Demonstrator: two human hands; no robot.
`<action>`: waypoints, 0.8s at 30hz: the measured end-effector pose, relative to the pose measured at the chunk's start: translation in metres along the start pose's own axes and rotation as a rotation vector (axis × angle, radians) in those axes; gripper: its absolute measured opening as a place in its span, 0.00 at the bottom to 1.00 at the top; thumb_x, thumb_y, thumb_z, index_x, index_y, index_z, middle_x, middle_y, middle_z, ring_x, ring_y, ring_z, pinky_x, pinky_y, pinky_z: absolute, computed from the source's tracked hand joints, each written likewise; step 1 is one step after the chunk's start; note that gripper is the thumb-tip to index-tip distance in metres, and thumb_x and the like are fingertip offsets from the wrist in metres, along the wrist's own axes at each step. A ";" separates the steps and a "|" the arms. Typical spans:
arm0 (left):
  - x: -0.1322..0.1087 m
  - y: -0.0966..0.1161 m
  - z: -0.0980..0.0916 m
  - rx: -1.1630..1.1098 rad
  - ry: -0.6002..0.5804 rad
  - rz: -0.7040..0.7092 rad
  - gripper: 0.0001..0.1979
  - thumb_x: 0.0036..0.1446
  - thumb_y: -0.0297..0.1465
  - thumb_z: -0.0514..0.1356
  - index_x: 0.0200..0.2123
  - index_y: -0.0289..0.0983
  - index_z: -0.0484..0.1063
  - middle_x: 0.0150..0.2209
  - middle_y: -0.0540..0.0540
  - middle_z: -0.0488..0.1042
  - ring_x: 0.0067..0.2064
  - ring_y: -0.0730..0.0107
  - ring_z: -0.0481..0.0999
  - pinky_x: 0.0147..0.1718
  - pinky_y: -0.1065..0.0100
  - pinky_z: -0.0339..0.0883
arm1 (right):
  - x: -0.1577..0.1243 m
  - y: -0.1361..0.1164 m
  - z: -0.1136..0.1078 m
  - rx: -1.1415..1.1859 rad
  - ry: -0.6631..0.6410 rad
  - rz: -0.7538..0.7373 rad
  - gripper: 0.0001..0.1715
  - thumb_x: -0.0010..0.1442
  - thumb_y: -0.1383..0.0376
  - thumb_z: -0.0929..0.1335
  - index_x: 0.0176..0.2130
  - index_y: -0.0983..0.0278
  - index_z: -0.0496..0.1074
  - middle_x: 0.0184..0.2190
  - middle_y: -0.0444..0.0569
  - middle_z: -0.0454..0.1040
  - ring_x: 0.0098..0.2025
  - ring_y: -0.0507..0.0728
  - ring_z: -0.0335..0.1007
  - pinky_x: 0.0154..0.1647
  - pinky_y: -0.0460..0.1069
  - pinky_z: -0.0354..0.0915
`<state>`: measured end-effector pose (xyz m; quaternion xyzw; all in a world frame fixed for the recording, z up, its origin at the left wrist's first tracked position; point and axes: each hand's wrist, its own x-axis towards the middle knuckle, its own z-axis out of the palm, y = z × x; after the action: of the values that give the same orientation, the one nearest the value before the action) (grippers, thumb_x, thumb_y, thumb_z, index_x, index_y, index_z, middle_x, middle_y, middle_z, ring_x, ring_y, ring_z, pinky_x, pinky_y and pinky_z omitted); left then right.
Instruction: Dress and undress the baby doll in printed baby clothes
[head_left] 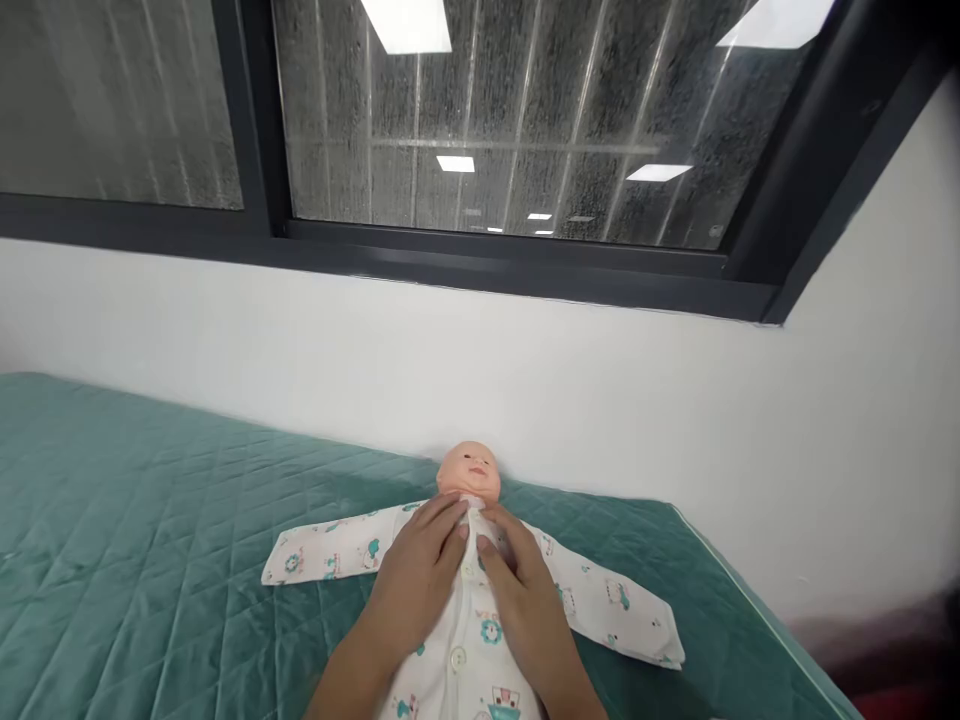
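A baby doll (469, 472) lies on its back with its bald head toward the wall. It wears a white buttoned baby shirt (469, 600) printed with small teal and pink figures. Both long sleeves are spread out to the sides, and no doll hands show at the cuffs. My left hand (424, 570) rests on the left side of the chest, its fingers stretched up to the collar. On the other side of the button line lies my right hand (525, 590), fingers extended and thumb apart. A round button (458, 658) shows below and between my hands.
A green quilted cover (187, 520) spreads under the doll, with its edge (750, 590) at the right. Behind it rises a white wall (375, 350). Above is a dark-framed window (487, 255) with wet-looking glass and light reflections.
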<state>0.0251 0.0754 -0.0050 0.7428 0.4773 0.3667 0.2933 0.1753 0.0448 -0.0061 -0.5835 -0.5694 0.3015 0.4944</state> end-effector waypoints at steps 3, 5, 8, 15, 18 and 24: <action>0.003 0.004 -0.002 0.026 0.000 0.023 0.23 0.67 0.40 0.45 0.59 0.45 0.69 0.64 0.49 0.64 0.66 0.64 0.61 0.66 0.57 0.55 | 0.000 -0.003 0.002 -0.005 -0.001 -0.023 0.21 0.64 0.54 0.63 0.55 0.54 0.69 0.60 0.46 0.66 0.64 0.62 0.58 0.65 0.59 0.56; 0.003 0.005 -0.002 0.034 0.005 0.039 0.23 0.67 0.40 0.44 0.59 0.45 0.69 0.64 0.49 0.64 0.65 0.64 0.61 0.65 0.58 0.56 | -0.001 -0.003 0.002 -0.009 -0.006 -0.030 0.21 0.64 0.54 0.63 0.54 0.55 0.69 0.60 0.46 0.66 0.64 0.62 0.58 0.65 0.60 0.55; 0.001 0.006 -0.002 0.045 0.017 0.049 0.23 0.67 0.39 0.44 0.59 0.44 0.69 0.64 0.49 0.64 0.65 0.64 0.62 0.65 0.59 0.57 | -0.002 -0.003 0.001 -0.018 -0.007 -0.039 0.20 0.64 0.55 0.63 0.53 0.55 0.69 0.60 0.46 0.66 0.63 0.62 0.58 0.65 0.60 0.55; 0.002 0.004 -0.003 0.074 0.033 0.086 0.22 0.67 0.38 0.45 0.58 0.43 0.70 0.62 0.47 0.67 0.63 0.64 0.64 0.63 0.59 0.58 | -0.001 0.001 0.003 -0.010 -0.006 -0.087 0.17 0.64 0.55 0.63 0.50 0.56 0.72 0.61 0.46 0.65 0.64 0.61 0.58 0.66 0.59 0.55; 0.003 0.003 -0.003 0.080 0.027 0.085 0.22 0.67 0.38 0.45 0.58 0.43 0.70 0.62 0.46 0.66 0.64 0.63 0.63 0.64 0.58 0.56 | -0.001 -0.001 0.004 -0.045 0.003 -0.099 0.17 0.63 0.55 0.64 0.49 0.56 0.74 0.61 0.46 0.66 0.63 0.61 0.59 0.66 0.60 0.55; 0.003 0.002 -0.005 0.088 0.010 0.103 0.22 0.67 0.37 0.46 0.58 0.44 0.70 0.63 0.48 0.66 0.65 0.64 0.62 0.64 0.60 0.56 | 0.000 -0.004 0.003 -0.147 -0.029 -0.163 0.21 0.65 0.55 0.62 0.53 0.57 0.75 0.61 0.47 0.67 0.64 0.61 0.59 0.67 0.61 0.53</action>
<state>0.0232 0.0773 0.0001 0.7767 0.4555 0.3635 0.2387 0.1710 0.0455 -0.0036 -0.5654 -0.6425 0.2263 0.4650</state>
